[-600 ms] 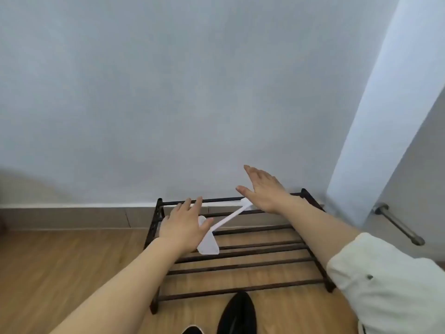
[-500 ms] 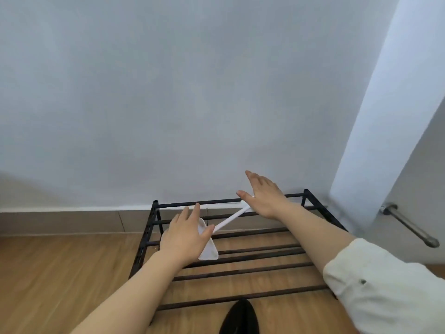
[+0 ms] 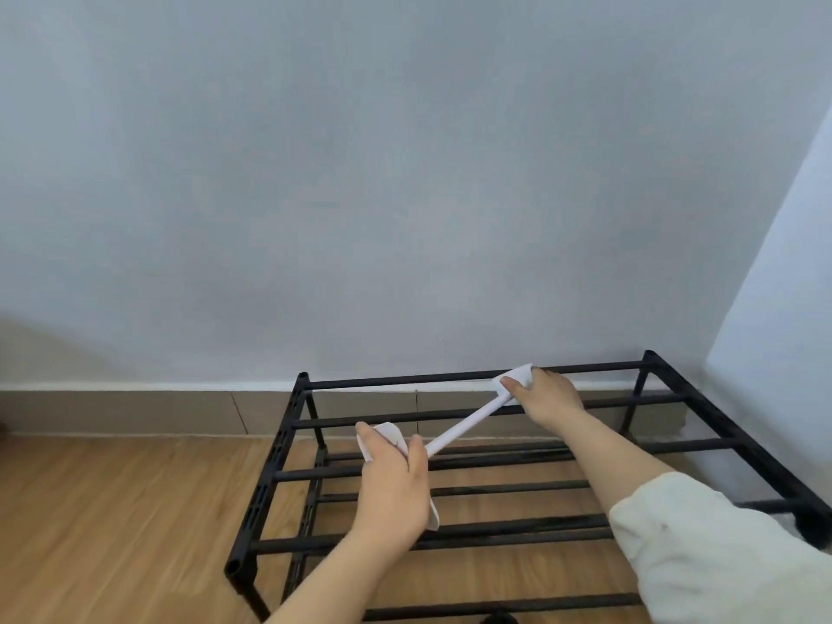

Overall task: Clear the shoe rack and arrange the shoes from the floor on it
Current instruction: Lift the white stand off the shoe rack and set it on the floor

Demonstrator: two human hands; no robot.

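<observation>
A black metal shoe rack (image 3: 288, 448) with bar shelves stands on the wood floor against the wall. On its top bars lies a long white object (image 3: 463, 429) with a thin stem and two wide flat ends, set diagonally. My left hand (image 3: 394, 484) covers its near end with the fingers curled over it. My right hand (image 3: 547, 396) grips the far end by the back bar. The tip of a black shoe (image 3: 497, 619) peeks in at the bottom edge, below the rack's front.
A grey wall with a brown baseboard (image 3: 135, 412) runs right behind the rack. A pale wall corner (image 3: 774, 335) stands at the rack's right end. Wood floor (image 3: 112, 524) lies to the left of the rack.
Both hands came down from hovering flat and closed on the ends of the white object. The view moved closer to the rack, and the black shoe slid almost out of view.
</observation>
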